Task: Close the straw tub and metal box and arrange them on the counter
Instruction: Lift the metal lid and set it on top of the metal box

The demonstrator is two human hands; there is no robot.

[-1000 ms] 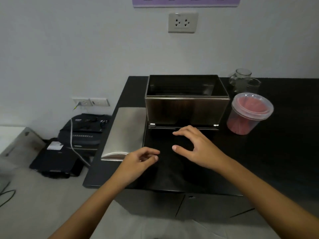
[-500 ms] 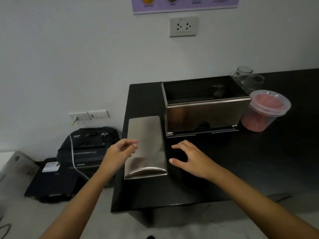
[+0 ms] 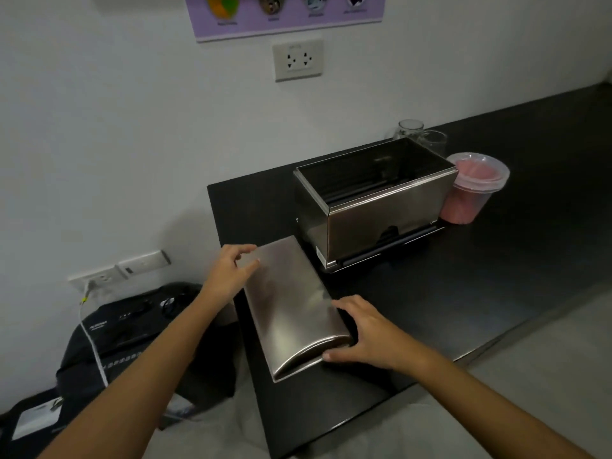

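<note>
Steel lid [image 3: 291,306] beside open box [image 3: 381,207]; my right hand [image 3: 367,329] grips its near corner; my left hand [image 3: 230,274], fingers loose, touches its edge.

We note a purple poster [image 3: 284,14] on the wall, with a white double socket [image 3: 297,59] directly beneath it. Two clear glass vessels [image 3: 410,129] stand side by side near the wall. Lower down we record wall outlets [image 3: 119,270] — a white cable [image 3: 91,332] plugged into one — and a black machine [image 3: 132,329] on the floor below.
</note>
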